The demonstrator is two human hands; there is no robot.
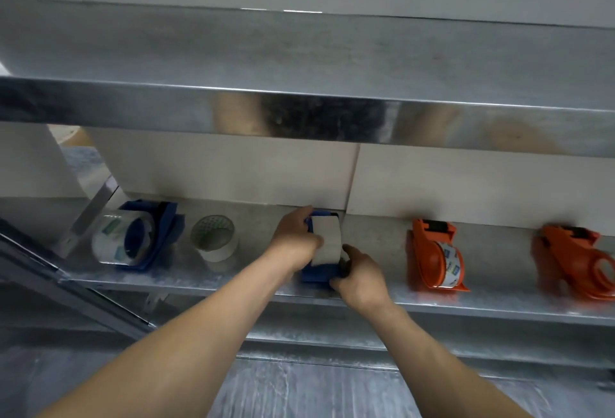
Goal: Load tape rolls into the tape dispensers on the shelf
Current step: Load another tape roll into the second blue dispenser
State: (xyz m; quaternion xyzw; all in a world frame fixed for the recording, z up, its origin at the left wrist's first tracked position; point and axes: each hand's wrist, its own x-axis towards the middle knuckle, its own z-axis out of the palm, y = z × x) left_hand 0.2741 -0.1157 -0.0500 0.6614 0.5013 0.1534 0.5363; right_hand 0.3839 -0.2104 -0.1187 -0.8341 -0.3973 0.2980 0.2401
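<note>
A blue tape dispenser lies on the metal shelf at centre, with a pale tape roll seated in it. My left hand grips the roll and the dispenser's far end from the left. My right hand holds the dispenser's near end. To the left lies another blue dispenser with a clear tape roll in it. A loose white tape roll lies flat between the two blue dispensers. To the right lie an orange dispenser with a roll in it and a second orange dispenser without one.
An upper metal shelf overhangs the working shelf. White boxes stand along the back of the shelf, behind the dispensers. A slanted metal brace crosses at the left. Below is a grey floor.
</note>
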